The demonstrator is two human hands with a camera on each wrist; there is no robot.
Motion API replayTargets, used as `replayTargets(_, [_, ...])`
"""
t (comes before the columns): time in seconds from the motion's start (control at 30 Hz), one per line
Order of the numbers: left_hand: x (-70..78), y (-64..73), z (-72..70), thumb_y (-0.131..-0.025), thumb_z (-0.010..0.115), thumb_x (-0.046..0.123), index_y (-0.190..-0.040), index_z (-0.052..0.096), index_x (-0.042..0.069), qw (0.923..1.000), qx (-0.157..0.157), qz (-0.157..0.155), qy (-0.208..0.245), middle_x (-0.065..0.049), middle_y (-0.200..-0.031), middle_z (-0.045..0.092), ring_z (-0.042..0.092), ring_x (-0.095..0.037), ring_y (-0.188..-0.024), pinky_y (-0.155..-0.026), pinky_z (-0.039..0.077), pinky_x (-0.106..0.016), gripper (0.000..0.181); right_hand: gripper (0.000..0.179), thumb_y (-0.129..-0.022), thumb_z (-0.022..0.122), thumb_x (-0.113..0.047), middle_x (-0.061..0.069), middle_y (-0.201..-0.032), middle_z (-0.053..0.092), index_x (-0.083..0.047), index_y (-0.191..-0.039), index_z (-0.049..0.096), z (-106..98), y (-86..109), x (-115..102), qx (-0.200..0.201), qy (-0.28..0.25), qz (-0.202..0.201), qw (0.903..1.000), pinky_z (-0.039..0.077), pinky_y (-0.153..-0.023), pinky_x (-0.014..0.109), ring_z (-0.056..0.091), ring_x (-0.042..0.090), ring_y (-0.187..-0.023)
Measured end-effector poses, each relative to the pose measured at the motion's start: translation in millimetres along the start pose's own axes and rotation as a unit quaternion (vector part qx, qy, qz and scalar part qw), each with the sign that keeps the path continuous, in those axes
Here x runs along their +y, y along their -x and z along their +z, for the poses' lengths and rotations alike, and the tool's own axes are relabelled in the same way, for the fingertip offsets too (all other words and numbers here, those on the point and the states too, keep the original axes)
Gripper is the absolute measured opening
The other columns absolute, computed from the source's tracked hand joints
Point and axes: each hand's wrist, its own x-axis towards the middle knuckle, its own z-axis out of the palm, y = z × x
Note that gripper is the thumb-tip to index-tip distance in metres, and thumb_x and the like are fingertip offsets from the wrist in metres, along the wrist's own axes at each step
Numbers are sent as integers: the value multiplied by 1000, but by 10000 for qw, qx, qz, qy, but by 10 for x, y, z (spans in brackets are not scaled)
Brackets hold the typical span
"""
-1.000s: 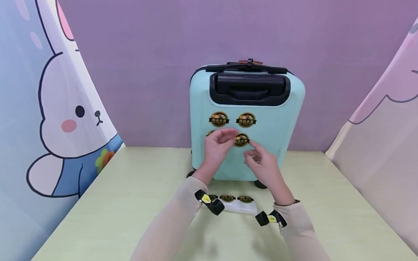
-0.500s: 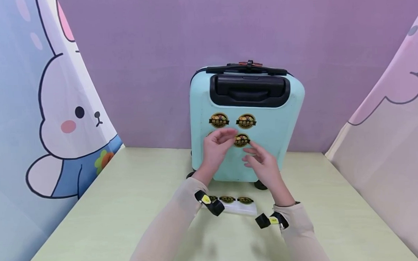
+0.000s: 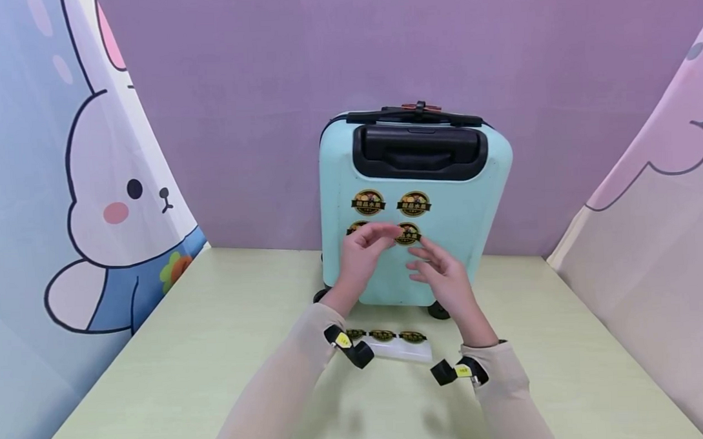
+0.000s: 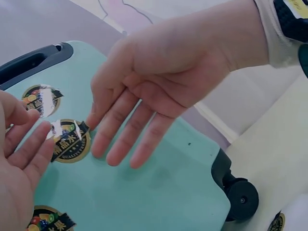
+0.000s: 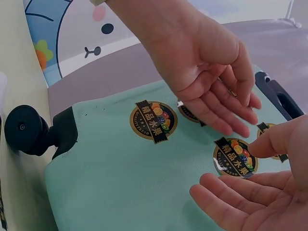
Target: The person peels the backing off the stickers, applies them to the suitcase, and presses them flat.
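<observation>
A mint-green suitcase (image 3: 400, 276) stands upright, its front bearing several round black-and-gold stickers. Between my hands lies one round sticker (image 3: 408, 233), on or very close to the suitcase face; I cannot tell whether it is stuck down. My right hand (image 3: 446, 277) pinches that sticker's right edge between thumb and index fingertip, its other fingers held loosely apart. My left hand (image 3: 361, 258) hovers at the sticker's left edge, fingers fairly straight, thumb near the index finger. Partly behind the left hand is another sticker (image 3: 356, 227). A lower-left sticker (image 5: 154, 121) shows in the right wrist view.
A white backing sheet (image 3: 399, 351) with a row of stickers lies on the pale table (image 3: 241, 378) before the suitcase. Purple cloth (image 3: 237, 120) hangs behind, and printed cartoon curtains (image 3: 96, 222) flank both sides. A black wheel (image 4: 242, 198) supports the suitcase.
My left hand has shifted slightly left, showing more of the sticker behind it. The sticker between the hands has moved up very slightly. The right hand stays nearly still.
</observation>
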Motion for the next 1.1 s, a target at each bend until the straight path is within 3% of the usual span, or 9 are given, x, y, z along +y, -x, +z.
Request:
replayTargets(0.37, [-52, 64, -31, -96, 60, 1, -114, 67, -7, 9906, -473, -1281, 115, -13, -108, 72, 67, -19, -102, -92, 56, -36, 21, 53, -103, 49, -8, 26, -138, 54, 1, -153, 31, -26, -1, 0, -35, 246, 4, 9997, 57, -87, 29, 58, 40, -117])
replayTargets(0.8, [-72, -23, -38, -98, 57, 6, -133, 60, -1, 9798, -944, -1708, 429, -14, -129, 64, 61, -23, -119, -98, 53, -37, 36, 52, -103, 48, -9, 23, -131, 60, -2, -153, 34, -37, 0, 4, -19, 750, -95, 9971, 58, -84, 38, 61, 36, -112])
replayTargets(1.1, [-108, -52, -4, -95, 56, 3, -138, 56, -1, 9753, -1184, -1765, 598, -15, -136, 60, 57, -23, -126, -102, 50, -37, 44, 53, -103, 49, -9, 24, -127, 62, -3, -154, 33, -41, 2, 9, -33, 799, -69, 9968, 59, -83, 42, 62, 37, -110])
